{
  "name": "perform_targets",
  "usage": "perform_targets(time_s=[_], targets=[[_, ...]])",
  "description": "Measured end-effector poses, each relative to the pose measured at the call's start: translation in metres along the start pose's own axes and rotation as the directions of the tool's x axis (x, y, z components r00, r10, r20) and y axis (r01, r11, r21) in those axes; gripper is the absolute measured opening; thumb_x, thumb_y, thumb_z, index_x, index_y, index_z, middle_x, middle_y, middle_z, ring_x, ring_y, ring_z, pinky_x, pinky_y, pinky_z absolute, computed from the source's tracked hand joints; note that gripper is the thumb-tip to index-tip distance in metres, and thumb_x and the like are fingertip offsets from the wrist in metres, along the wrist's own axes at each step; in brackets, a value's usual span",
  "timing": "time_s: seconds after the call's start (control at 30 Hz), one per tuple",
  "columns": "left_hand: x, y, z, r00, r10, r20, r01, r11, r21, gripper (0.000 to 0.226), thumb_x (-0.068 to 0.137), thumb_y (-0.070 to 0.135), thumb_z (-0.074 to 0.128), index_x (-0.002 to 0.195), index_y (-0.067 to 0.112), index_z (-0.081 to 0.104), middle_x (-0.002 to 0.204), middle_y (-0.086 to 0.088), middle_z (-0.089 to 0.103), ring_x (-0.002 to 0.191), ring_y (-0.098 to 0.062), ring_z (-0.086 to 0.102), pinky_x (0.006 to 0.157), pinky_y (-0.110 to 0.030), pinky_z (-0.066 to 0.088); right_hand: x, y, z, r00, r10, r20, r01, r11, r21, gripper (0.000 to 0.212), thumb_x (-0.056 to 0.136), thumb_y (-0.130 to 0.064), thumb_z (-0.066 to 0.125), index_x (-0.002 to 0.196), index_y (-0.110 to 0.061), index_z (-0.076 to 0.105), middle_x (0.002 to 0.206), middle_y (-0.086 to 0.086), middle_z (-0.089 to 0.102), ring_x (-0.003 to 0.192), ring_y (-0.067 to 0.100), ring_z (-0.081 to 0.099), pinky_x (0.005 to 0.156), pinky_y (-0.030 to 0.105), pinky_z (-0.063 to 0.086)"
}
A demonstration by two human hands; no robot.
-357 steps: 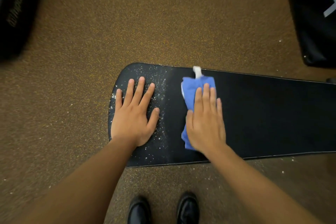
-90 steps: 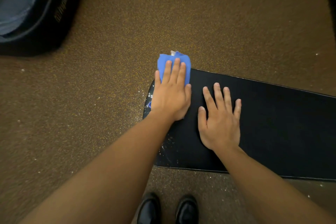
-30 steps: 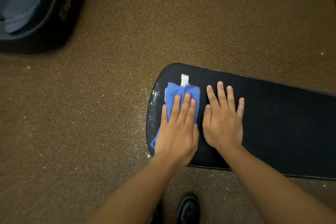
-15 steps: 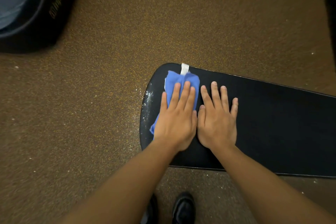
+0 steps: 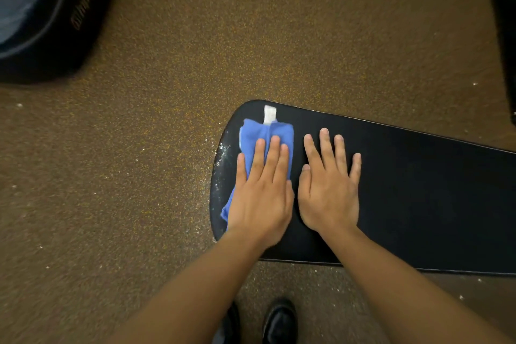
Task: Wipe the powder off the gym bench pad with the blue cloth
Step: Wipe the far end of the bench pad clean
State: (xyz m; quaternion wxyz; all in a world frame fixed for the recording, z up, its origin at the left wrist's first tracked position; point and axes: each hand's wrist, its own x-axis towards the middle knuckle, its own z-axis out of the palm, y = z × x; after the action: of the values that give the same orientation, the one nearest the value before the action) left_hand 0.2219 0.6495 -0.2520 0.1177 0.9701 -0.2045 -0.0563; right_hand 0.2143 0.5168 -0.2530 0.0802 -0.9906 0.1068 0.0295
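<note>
The black gym bench pad (image 5: 418,193) runs from centre to the right edge, its rounded end at the left. My left hand (image 5: 261,195) presses flat on the folded blue cloth (image 5: 252,135) near that rounded end; a white tag (image 5: 269,114) sticks out of the cloth's far side. My right hand (image 5: 329,187) lies flat on the bare pad just right of it, fingers spread, holding nothing. A thin streak of white powder (image 5: 223,152) clings to the pad's left rim, just left of the cloth.
Brown speckled floor (image 5: 139,176) surrounds the pad, with white powder grains scattered near its left end. A dark padded piece of equipment (image 5: 42,17) sits at the top left, another dark object (image 5: 505,45) at the right edge. My black shoes (image 5: 279,321) stand below the pad.
The left hand with the cloth has slid slightly away from the right hand, toward the pad's left rim, opening a small gap. The right hand stays flat in place.
</note>
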Motion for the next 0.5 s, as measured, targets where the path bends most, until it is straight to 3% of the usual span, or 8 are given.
perform_targets(time_s=[0.2, 0.33, 0.5], targets=[[0.053, -0.028, -0.015, 0.996, -0.075, 0.056, 0.076, 0.997, -0.021, 0.065, 0.097, 0.037, 0.009, 0.156, 0.012, 0.008, 0.165, -0.005, 0.002, 0.151, -0.025, -0.004, 0.119, -0.05, 0.002, -0.002, 0.002, 0.0, 1.0, -0.012, -0.017, 0.013, 1.0, 0.017, 0.056, 0.098, -0.033, 0.023, 0.153, -0.026, 0.024, 0.162, 0.001, 0.018, 0.15, 0.024, 0.009, 0.119, 0.057, 0.01], [0.004, -0.023, -0.01, 0.992, -0.13, 0.008, 0.13, 0.99, -0.059, 0.062, 0.099, 0.033, 0.021, 0.156, 0.009, 0.013, 0.164, -0.008, 0.006, 0.151, -0.026, -0.001, 0.121, -0.052, 0.006, -0.001, 0.002, 0.0, 1.0, -0.013, -0.007, 0.014, 1.0, 0.019, 0.056, 0.098, -0.034, 0.021, 0.153, -0.026, 0.023, 0.163, 0.002, 0.017, 0.15, 0.025, 0.009, 0.118, 0.057, 0.009], [-0.039, -0.006, -0.001, 0.999, -0.036, 0.022, 0.036, 0.999, 0.014, 0.061, 0.098, 0.03, 0.03, 0.153, 0.006, 0.024, 0.162, -0.011, 0.019, 0.15, -0.03, 0.013, 0.116, -0.057, 0.017, -0.001, 0.0, -0.001, 1.0, -0.01, -0.017, 0.01, 1.0, 0.024, 0.056, 0.098, -0.033, 0.022, 0.153, -0.024, 0.024, 0.162, 0.003, 0.018, 0.15, 0.026, 0.01, 0.118, 0.057, 0.01]])
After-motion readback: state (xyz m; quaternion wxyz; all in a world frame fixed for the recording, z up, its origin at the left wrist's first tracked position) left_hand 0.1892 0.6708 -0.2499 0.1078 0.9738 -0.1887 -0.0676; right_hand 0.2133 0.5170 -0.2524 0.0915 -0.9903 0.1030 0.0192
